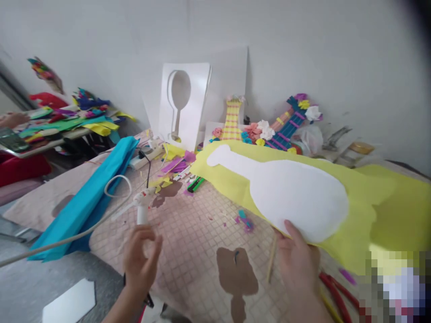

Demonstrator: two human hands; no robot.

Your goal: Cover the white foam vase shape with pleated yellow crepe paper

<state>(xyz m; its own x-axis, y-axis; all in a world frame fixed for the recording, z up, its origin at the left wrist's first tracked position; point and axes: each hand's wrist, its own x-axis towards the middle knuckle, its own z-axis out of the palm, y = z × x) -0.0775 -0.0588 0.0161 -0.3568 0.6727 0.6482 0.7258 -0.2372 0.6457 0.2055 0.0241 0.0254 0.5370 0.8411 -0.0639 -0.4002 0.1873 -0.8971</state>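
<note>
My left hand [141,260] is curled, fingers apart, just below the handle of a white glue gun [143,204] that stands on the checked table cover [195,233]; it is close to the handle but not clearly touching it. My right hand [298,262] pinches the near edge of a white guitar-shaped cutout [286,188] lying on a yellow sheet [370,202], thumb on top. A thin wooden stick [271,262] lies beside that hand.
A folded blue sheet [87,197] and a grey cable [67,237] lie at left. A white board with a guitar-shaped hole [183,103] leans on the wall beside decorated paper guitars [289,123]. Markers [195,184], paper scraps, a power strip [144,157] and red sticks [333,291] lie about.
</note>
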